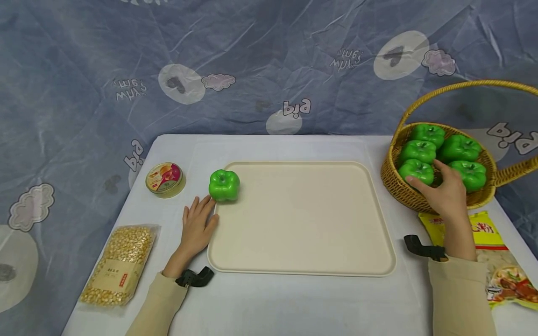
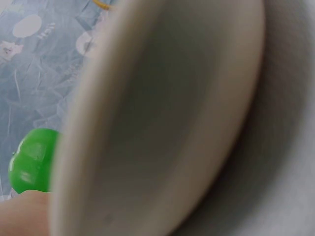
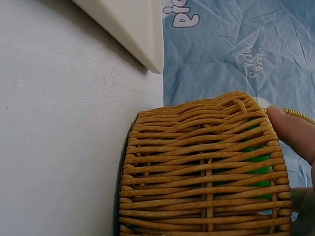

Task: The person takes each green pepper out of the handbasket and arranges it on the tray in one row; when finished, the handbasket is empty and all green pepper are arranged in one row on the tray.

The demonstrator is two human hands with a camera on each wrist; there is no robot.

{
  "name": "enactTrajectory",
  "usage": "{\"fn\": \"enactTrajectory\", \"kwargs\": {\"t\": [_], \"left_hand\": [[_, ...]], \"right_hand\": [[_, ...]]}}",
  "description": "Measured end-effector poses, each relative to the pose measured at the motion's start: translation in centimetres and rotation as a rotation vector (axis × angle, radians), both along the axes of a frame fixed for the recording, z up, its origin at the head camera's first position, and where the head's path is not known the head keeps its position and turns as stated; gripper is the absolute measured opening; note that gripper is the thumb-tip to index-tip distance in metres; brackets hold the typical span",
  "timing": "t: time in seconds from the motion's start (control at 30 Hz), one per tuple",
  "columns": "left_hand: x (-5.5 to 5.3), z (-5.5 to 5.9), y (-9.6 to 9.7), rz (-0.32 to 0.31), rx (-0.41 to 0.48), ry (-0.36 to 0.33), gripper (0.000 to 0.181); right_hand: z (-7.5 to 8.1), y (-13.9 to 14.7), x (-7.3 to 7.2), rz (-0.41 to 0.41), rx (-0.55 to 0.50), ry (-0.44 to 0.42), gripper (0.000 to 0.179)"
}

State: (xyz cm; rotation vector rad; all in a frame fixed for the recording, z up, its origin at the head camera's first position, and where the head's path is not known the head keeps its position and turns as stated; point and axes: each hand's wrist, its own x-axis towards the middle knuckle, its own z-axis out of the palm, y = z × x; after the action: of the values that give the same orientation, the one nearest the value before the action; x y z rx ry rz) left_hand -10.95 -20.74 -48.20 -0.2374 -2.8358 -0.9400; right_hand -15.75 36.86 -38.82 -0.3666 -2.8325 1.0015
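Right hand [image 1: 449,192] straddles a pepper [image 1: 415,171] in the basket [image 1: 397,191], can't tell if gripped; crowding neighbours [image 1: 470,174] could snag it. Left hand [image 1: 196,227] lies relaxed, but a twitch might bump the other pepper [image 1: 224,185] just ahead.

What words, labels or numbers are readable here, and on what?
"Why me?", upside down: patterned backdrop cloth.
"Pig", seemingly, upside down: same cloth.
"粉": yellow food packet; neighbouring character partly hidden.
Too small to read: print on corn-kernel bag, round tin, rest of packet.
No readable numbers.
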Motion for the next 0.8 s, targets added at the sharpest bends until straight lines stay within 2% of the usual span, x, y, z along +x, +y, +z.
{"fn": "enactTrajectory", "kwargs": {"t": [0.3, 0.53, 0.8], "left_hand": [[0.05, -0.16, -0.07, -0.001, 0.005, -0.003, 0.049], [0.04, -0.30, -0.10, 0.002, 0.000, -0.010, 0.050], [-0.13, -0.22, -0.14, -0.003, -0.001, -0.013, 0.050]], "right_hand": [[0.02, -0.30, 0.08, 0.008, 0.032, -0.033, 0.088], [0.03, -0.32, -0.01, 0.001, 0.047, -0.023, 0.086], [0.69, -0.21, 0.32, -0.055, -0.056, -0.070, 0.088]]}}
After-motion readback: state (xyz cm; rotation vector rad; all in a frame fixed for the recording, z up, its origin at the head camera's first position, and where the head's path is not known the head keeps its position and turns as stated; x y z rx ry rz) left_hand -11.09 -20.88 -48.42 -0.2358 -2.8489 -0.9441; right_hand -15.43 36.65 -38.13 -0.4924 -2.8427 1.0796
